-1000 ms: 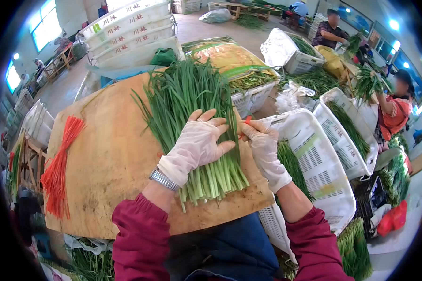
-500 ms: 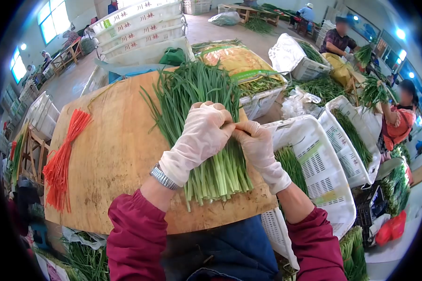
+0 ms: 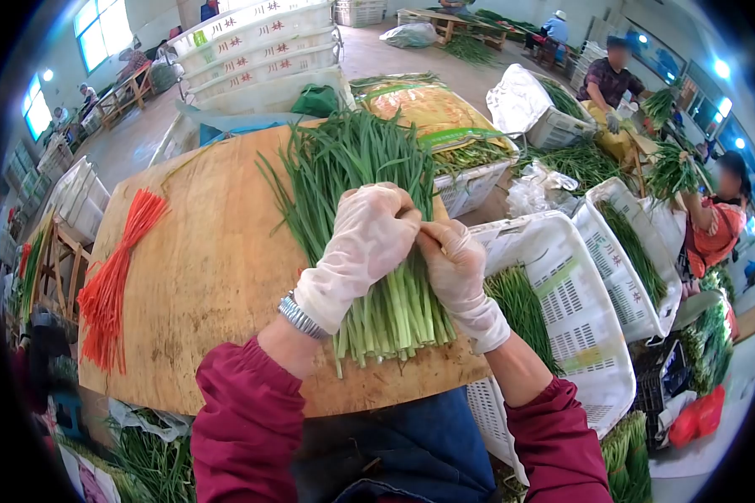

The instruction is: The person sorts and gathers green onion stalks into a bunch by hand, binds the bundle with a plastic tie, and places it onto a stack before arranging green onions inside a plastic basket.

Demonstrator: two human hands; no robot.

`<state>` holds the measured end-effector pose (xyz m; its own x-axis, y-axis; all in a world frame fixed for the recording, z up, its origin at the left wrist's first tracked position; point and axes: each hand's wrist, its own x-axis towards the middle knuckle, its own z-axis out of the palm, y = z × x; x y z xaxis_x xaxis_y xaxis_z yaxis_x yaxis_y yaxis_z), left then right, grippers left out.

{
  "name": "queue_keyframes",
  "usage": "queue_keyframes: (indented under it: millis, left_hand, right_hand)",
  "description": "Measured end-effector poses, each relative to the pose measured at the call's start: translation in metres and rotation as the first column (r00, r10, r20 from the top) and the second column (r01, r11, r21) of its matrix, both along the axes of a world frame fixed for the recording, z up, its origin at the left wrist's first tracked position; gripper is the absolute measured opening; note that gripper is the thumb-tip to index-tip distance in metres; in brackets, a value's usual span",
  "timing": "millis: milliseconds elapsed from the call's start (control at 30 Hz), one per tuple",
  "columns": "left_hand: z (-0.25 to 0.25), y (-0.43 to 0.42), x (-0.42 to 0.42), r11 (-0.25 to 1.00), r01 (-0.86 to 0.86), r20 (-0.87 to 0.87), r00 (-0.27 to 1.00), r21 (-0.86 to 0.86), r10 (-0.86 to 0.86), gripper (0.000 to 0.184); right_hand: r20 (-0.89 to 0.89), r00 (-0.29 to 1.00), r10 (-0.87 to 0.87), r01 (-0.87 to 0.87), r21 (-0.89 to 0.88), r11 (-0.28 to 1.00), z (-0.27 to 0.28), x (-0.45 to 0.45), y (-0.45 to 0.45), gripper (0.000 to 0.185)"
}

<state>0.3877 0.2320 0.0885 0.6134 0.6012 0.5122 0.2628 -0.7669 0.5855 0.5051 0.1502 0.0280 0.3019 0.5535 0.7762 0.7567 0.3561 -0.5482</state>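
Meeting over greens, left hand, earlier spread, and right hand both pinch closed

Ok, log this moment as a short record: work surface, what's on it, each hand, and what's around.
Surface: wooden board
On it: bundle of green stalks, cut ends toward the person; red strips in a bunch on the left
Left hand: gloved, over the bundle, fingers curled in
Right hand: gloved, at the bundle's right edge, fingers curled in, meeting the left
Between fingertips: too hidden to tell
Right of board: white crate
Beyond board: stacked white crates
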Motion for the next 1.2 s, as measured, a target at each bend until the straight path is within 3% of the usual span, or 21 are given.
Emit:
queue_keyframes:
  millis: [100,233,400,500,533,567,667,767,867,1000,1100,1200]
  left_hand:
    - [0.007,0.003,-0.005,0.997,0.064,0.066,0.996,-0.032,-0.062,0.016]
    - [0.013,0.0,-0.008,0.965,0.068,-0.174,0.985,0.254,-0.024,0.019]
    - [0.006,-0.001,0.001,0.951,0.031,-0.256,0.965,0.306,0.051,0.013]
    - [0.012,0.005,-0.012,0.988,0.012,-0.075,0.997,0.151,-0.001,0.015]
    - [0.016,0.007,-0.027,1.0,-0.011,0.06,0.998,0.026,0.009,0.017]
    - [0.018,0.016,-0.044,0.995,-0.077,0.08,0.993,-0.068,0.082,0.019]
    - [-0.014,0.045,-0.104,0.896,-0.404,-0.065,0.915,-0.186,0.399,0.023]
    - [-0.059,0.039,-0.136,0.869,-0.423,-0.289,0.891,-0.255,0.349,0.026]
    - [-0.074,0.021,-0.127,0.903,-0.426,-0.29,0.873,-0.056,0.393,0.027]
    - [-0.079,0.021,-0.106,0.842,-0.525,-0.483,0.772,-0.121,0.412,0.028]
    - [-0.074,0.025,-0.098,0.775,-0.567,-0.539,0.761,-0.279,0.361,0.026]
    - [-0.081,0.025,-0.101,0.771,-0.546,-0.463,0.804,-0.327,0.373,0.021]
  right_hand:
    - [-0.066,0.998,0.023,-0.025,-0.039,0.999,-0.001,0.002,-0.001,0.01]
    - [-0.063,0.998,0.026,-0.029,-0.055,0.998,0.0,0.002,-0.002,0.009]
    - [-0.07,0.995,0.07,-0.072,-0.031,0.997,0.003,0.001,-0.002,0.009]
    - [-0.103,0.991,0.09,-0.098,-0.082,0.992,0.008,0.003,-0.002,0.01]
    - [-0.173,0.981,0.087,-0.104,-0.088,0.991,0.009,0.002,-0.001,0.009]
    - [-0.214,0.972,0.094,-0.117,-0.095,0.989,0.007,0.004,-0.001,0.009]
    - [-0.31,0.945,0.101,-0.141,-0.107,0.984,0.001,0.009,0.0,0.009]
    - [-0.442,0.892,0.093,-0.168,-0.134,0.977,-0.004,0.007,0.001,0.008]
    - [-0.533,0.842,0.085,-0.19,-0.144,0.971,-0.003,0.004,0.0,0.008]
    - [-0.624,0.778,0.074,-0.206,-0.141,0.968,0.001,0.006,-0.002,0.008]
    - [-0.693,0.719,0.056,-0.225,-0.156,0.962,0.005,0.007,-0.006,0.009]
    - [-0.722,0.69,0.052,-0.241,-0.162,0.957,0.002,0.01,-0.006,0.01]
